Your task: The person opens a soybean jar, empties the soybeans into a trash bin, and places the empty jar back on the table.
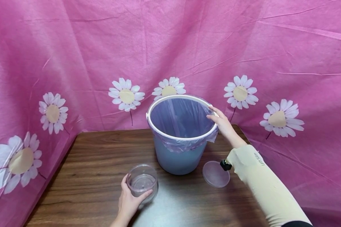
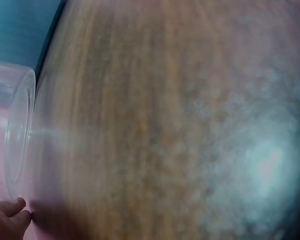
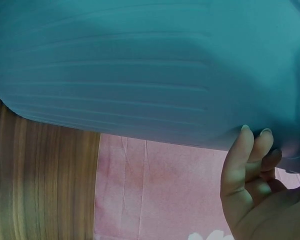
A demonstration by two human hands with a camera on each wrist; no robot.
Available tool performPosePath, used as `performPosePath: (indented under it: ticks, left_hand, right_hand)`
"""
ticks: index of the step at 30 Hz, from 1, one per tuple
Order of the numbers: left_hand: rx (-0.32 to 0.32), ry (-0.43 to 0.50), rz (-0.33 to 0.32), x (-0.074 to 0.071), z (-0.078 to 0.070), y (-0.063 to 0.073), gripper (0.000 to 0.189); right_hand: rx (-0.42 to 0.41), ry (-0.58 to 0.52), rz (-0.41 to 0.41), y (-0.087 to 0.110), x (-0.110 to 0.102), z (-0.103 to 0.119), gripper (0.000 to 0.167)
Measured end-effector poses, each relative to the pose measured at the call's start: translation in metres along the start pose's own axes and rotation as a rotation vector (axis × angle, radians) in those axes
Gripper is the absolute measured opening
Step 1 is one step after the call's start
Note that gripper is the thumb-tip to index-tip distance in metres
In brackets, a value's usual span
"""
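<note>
A clear round plastic jar (image 1: 143,179) without a lid is gripped by my left hand (image 1: 129,200), thumb and fingers around its side. In the left wrist view, the jar (image 2: 15,120) appears at the left edge with fingertips at its base, close to the table. A blue bucket (image 1: 179,160) with a white rim stands upright, lined with a thin translucent bag (image 1: 177,143) folded over the edge. My right hand (image 1: 224,124) holds the bucket's right rim, with some fingers over the top. Others are bent against the outer wall in the right wrist view.
A round translucent lid (image 1: 216,178) lies flat on the wooden table (image 1: 96,164), right of the bucket and partly under the right wrist's camera. Pink cloth (image 1: 88,47) with daisies hangs behind the table and along both sides.
</note>
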State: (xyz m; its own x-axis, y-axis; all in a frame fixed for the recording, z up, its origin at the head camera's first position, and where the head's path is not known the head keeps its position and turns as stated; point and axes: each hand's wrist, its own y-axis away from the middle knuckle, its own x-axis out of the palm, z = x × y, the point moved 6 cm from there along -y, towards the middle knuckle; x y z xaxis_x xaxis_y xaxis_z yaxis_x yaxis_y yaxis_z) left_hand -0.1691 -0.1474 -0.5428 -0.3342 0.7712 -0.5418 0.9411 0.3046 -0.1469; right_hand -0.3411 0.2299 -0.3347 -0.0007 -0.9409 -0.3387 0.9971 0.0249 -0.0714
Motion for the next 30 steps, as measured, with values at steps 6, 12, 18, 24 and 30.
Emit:
performPosePath:
  ticks: [6, 12, 18, 24, 30]
  left_hand:
    - [0.017, 0.040, 0.006, 0.0035, -0.0006, 0.0005, 0.119]
    - [0.021, 0.032, 0.020, 0.0057, 0.0003, 0.0017, 0.122]
    - [0.028, 0.030, 0.024, 0.0062, -0.0014, 0.0004, 0.123]
    - [0.015, 0.022, 0.051, 0.0064, -0.0026, -0.0019, 0.130]
    - [0.033, 0.011, 0.067, 0.0017, -0.0082, -0.0079, 0.133]
  right_hand:
    - [-0.015, 0.006, -0.001, 0.0000, -0.0009, 0.0006, 0.063]
    - [-0.010, 0.018, -0.002, 0.0004, -0.0010, 0.0008, 0.063]
    - [-0.005, 0.007, 0.002, 0.0012, 0.0000, 0.0004, 0.063]
    - [-0.003, 0.008, 0.002, 0.0011, 0.0012, -0.0003, 0.063]
    - [-0.020, 0.112, -0.020, 0.0011, -0.0028, 0.0040, 0.060]
